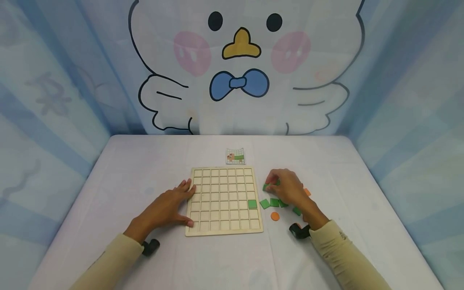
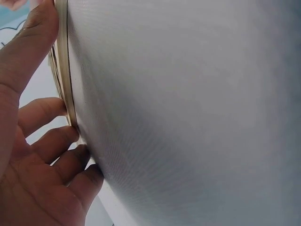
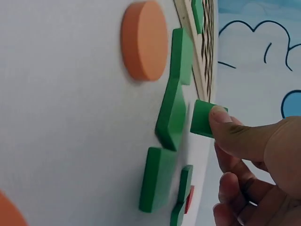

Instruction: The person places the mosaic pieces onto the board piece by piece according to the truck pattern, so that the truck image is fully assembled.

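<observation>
A wooden grid board (image 1: pixel 221 206) lies flat on the white table, with one green square tile (image 1: pixel 252 204) in a cell near its right edge. My left hand (image 1: pixel 164 209) rests at the board's left edge, thumb and fingers spread; in the left wrist view the thumb (image 2: pixel 35 44) and fingertips touch its rim. On the board's right, my right hand (image 1: pixel 288 188) pinches a green square tile (image 3: pixel 202 117) between thumb and fingers, lifted off the table in the right wrist view. Below it lie several loose green tiles (image 1: pixel 274 202) and an orange disc (image 1: pixel 275 216).
A small pattern card (image 1: pixel 235 156) with a gridded picture lies behind the board. An orange piece (image 1: pixel 307 192) shows beyond the right wrist. A red piece (image 3: pixel 189 199) appears behind green tiles in the right wrist view. A curtain with a cartoon bird hangs behind the table.
</observation>
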Available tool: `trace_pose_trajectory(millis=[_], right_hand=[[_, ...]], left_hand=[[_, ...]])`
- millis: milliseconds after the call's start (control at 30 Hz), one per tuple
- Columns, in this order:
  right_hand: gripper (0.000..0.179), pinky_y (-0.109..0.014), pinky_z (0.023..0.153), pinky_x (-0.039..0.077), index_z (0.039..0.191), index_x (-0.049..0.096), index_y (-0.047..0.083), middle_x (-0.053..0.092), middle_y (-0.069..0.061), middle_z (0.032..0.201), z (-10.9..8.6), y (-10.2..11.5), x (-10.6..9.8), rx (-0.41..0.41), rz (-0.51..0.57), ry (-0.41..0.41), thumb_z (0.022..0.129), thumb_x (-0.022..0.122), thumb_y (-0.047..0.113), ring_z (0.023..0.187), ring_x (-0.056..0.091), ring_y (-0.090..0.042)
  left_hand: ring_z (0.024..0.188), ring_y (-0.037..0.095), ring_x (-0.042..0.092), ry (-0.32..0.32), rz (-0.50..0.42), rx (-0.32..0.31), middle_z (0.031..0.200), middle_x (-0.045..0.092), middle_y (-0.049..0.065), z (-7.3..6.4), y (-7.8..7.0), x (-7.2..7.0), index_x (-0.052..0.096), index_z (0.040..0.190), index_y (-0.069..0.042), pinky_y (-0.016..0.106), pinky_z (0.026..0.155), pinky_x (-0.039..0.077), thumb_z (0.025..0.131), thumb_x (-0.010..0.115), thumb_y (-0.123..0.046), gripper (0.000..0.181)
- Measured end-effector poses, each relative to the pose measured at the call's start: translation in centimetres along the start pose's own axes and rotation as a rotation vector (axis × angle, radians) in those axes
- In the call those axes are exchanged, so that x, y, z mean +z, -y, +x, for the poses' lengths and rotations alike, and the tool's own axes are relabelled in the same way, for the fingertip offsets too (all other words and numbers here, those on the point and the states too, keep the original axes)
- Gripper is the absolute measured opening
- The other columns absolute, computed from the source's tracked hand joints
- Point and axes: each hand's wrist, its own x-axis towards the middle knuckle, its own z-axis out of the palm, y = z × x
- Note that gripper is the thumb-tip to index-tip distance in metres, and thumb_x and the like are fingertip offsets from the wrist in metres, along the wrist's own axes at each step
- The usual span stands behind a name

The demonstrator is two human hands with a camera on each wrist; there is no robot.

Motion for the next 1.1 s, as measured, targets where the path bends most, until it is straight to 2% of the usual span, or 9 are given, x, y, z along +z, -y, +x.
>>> trace_pose_trajectory(millis=[300, 600, 867, 1100], right_hand=[[0.015, -0.032, 0.073, 0.044, 0.089, 0.075, 0.020, 0.068, 0.002, 0.085, -0.7, 1.9, -0.3, -0.029, 0.117, 0.028, 0.087, 0.089, 0.016, 0.081, 0.052, -0.019], [0.016, -0.028, 0.066, 0.044, 0.085, 0.075, 0.021, 0.068, 0.004, 0.080, -0.7, 3.0, 1.0, -0.040, 0.186, 0.073, 0.085, 0.090, 0.016, 0.075, 0.053, -0.018], [0.015, -0.028, 0.067, 0.046, 0.088, 0.074, 0.022, 0.066, 0.004, 0.081, -0.7, 3.5, 2.0, -0.020, 0.164, 0.105, 0.088, 0.088, 0.018, 0.076, 0.054, -0.017], [0.016, -0.031, 0.072, 0.044, 0.086, 0.074, 0.022, 0.067, 0.006, 0.082, -0.4, 3.6, 2.5, -0.033, 0.111, 0.076, 0.088, 0.089, 0.017, 0.079, 0.054, -0.017]], left_hand=[[0.162, 0.041, 0.026, 0.005, 0.003, -0.005, 0.175, 0.023, 0.019, 0.1, 0.1, 0.1, 0.037, 0.164, -0.004, 0.066, 0.123, 0.036, 0.069, 0.095, -0.055, 0.122], [0.162, 0.042, 0.027, -0.002, 0.009, -0.001, 0.174, 0.024, 0.020, 0.1, 0.2, 0.2, 0.037, 0.163, -0.004, 0.066, 0.123, 0.036, 0.069, 0.095, -0.054, 0.122], [0.163, 0.041, 0.025, -0.001, 0.001, 0.001, 0.175, 0.023, 0.019, 0.2, 0.3, 0.3, 0.036, 0.164, -0.005, 0.066, 0.124, 0.036, 0.069, 0.095, -0.053, 0.122], [0.163, 0.040, 0.024, -0.001, -0.004, -0.007, 0.175, 0.022, 0.018, 0.1, 0.2, 0.2, 0.036, 0.164, -0.006, 0.066, 0.124, 0.035, 0.069, 0.096, -0.052, 0.122]])
